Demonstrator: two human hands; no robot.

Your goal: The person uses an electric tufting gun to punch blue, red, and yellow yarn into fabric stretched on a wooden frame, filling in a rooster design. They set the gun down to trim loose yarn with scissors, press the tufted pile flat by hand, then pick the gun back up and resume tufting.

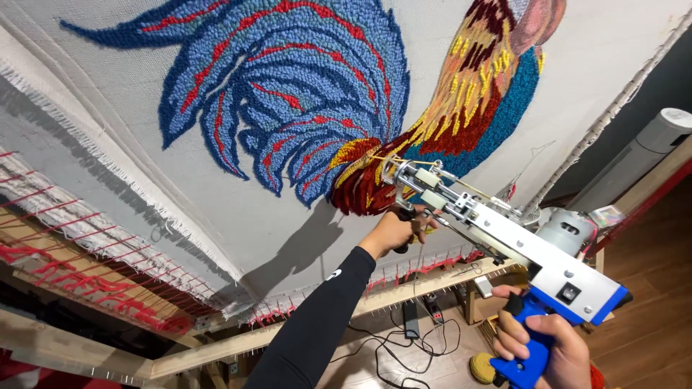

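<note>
A tufting gun [504, 238] with a blue grip, silver body and grey motor points its needle at a white cloth [180, 187] stretched on a wooden frame. My right hand [540, 346] grips the blue handle at the lower right. My left hand [396, 230], in a black sleeve, holds the gun's front handle just below the needle. The needle tip sits at the yellow and dark red part of a tufted rooster picture [317, 94], whose tail is blue with red streaks. Yellow yarn runs along the gun to the needle.
The wooden frame rail [238, 342] carries rows of nail strips and red yarn ends. Below lie black cables and a power strip [411, 320] on the wooden floor, plus a yellow yarn cone [481, 367]. A white tower appliance [641, 155] stands at the right.
</note>
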